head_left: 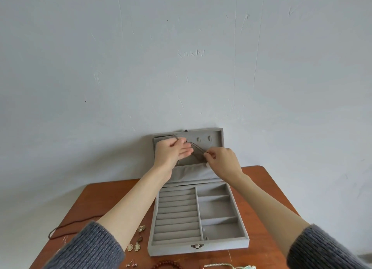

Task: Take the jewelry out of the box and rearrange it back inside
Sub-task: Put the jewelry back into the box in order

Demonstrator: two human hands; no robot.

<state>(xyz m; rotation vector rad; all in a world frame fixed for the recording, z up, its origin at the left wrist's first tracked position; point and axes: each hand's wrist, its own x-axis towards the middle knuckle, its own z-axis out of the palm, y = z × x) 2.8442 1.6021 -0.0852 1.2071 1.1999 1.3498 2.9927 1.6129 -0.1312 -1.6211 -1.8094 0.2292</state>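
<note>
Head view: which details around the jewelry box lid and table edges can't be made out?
- Necklace chain at the lid: thin, blurred; left hand covers its hook end.
- Right hand fingertips: pinch point too small.
- Bead bracelet and green-tasselled piece: cut by bottom edge.
</note>
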